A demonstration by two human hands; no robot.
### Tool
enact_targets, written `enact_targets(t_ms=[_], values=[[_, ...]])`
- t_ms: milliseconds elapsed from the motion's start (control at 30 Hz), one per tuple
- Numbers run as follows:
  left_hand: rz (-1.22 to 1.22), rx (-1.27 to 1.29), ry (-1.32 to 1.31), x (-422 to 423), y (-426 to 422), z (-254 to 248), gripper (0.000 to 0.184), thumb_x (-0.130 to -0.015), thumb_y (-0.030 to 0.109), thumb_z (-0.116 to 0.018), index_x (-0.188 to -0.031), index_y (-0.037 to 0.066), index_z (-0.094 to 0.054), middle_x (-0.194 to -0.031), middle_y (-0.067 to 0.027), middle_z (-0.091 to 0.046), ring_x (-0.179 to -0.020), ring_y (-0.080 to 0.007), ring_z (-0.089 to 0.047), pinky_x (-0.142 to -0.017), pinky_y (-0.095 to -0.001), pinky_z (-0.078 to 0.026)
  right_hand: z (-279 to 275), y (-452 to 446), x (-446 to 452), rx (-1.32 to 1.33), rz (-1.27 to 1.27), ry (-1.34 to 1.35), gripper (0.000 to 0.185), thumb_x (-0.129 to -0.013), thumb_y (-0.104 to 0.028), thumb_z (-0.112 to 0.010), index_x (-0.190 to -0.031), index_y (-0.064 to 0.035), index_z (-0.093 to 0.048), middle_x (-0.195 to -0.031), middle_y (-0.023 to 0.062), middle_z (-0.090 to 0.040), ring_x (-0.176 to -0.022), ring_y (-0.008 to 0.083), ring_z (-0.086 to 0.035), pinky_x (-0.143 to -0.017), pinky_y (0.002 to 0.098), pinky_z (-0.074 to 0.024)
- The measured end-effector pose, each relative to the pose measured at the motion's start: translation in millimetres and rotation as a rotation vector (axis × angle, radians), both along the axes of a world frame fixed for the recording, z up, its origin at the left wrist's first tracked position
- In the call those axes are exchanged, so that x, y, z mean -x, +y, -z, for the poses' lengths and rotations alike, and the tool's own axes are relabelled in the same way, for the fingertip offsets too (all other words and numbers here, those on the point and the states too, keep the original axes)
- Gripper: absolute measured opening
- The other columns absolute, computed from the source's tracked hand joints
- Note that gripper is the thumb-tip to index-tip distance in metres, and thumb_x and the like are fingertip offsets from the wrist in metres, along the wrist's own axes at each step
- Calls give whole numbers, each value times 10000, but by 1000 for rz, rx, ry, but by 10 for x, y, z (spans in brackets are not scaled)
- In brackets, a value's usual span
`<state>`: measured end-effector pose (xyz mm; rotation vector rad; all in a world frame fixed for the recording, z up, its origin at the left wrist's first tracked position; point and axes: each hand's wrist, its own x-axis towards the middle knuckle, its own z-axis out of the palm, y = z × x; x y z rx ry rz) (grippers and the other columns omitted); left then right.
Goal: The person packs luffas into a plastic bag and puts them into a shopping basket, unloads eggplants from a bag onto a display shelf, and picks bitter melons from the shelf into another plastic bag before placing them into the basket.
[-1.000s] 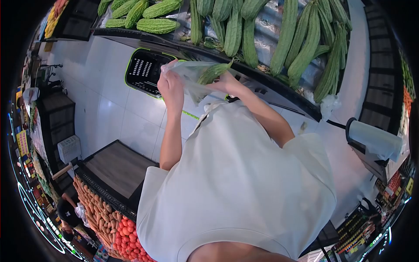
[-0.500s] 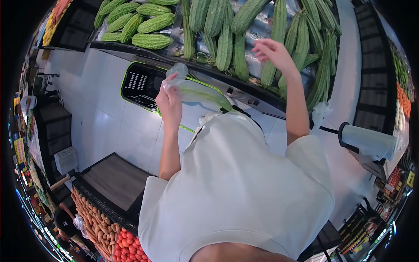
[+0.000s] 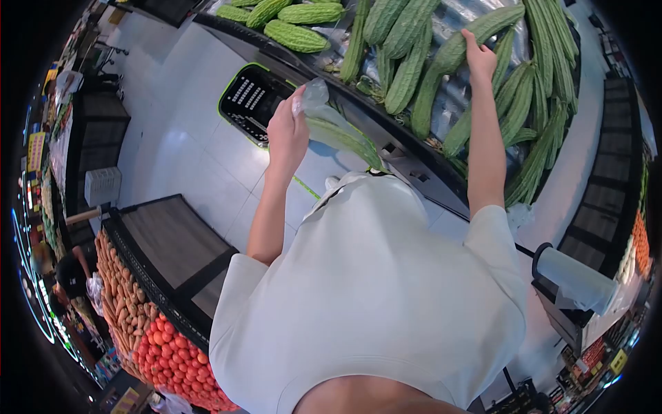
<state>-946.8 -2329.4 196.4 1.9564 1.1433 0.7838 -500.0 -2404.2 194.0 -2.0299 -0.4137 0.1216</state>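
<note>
In the head view, my left hand [image 3: 287, 131] is closed on the gathered top of a clear plastic bag [image 3: 317, 96]. A long green luffa [image 3: 345, 140] lies inside the bag, which hangs beside the display's front edge. My right hand [image 3: 480, 61] reaches over the display and grips a thick ridged luffa [image 3: 452, 54] lying slantwise, its thumb on top and its other fingers curled at the near side. More luffas [image 3: 407, 76] lie around it on crinkled silvery lining, with a bundle of slimmer ones [image 3: 552, 69] to the right.
Bitter melons [image 3: 296, 34] fill the display's left end. A black basket with a green rim [image 3: 224, 103] stands on the floor below. Carrots [image 3: 124, 283] and tomatoes [image 3: 172, 352] occupy the stand at lower left. A plastic bag roll [image 3: 576, 279] is at right. Another person [image 3: 72, 276] stands far left.
My right hand has moved from hovering open above the luffas to holding a thick one. My left hand still holds the bagged luffa. The whole view has shifted.
</note>
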Motion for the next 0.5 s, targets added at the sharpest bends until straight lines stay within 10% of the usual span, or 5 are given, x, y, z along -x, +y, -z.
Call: enact_targets(t_ms=[500], values=[[80,374,-553,-304,73,-3,366,-1025,240,-388,-1099,-20,-635,-611,31,-447,-522,-46,-437,-464,-246,-431,-428,-564,1246,-697,-528,515,416,-763,-69,-664,-1132,38,-506,-1120,185,-626,-1042,261,-611,-932,383,-489]])
